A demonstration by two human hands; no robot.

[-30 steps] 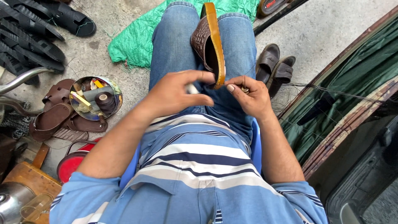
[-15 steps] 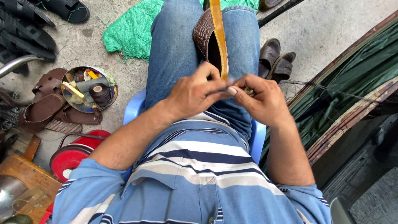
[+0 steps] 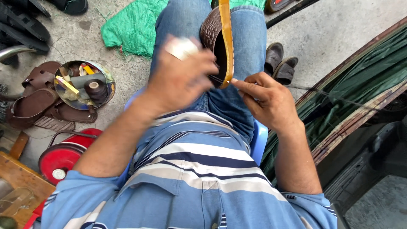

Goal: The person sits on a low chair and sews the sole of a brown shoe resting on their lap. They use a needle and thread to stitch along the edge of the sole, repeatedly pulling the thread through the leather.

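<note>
Shoe (image 3: 216,38) upright between knees, sole edge toward both hands.
Left hand (image 3: 182,80) blurred, grip unreadable; right hand (image 3: 271,101) pinches a fine thread at the sole. Risk: thread slips or snaps if jerked.

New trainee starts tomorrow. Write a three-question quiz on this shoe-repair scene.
1. True or false: the brown textured leather shoe with the tan sole lies between the knees of the person's blue jeans.
2. What holds the spools and sticks left of the person? A) round metal tin B) green mesh sack C) red round canister
3. Fill in: the right hand pinches at the shoe's ____ edge.

Key: 1 true; 2 A; 3 sole. The left hand is motion-blurred, so its grip is unclear.
</note>
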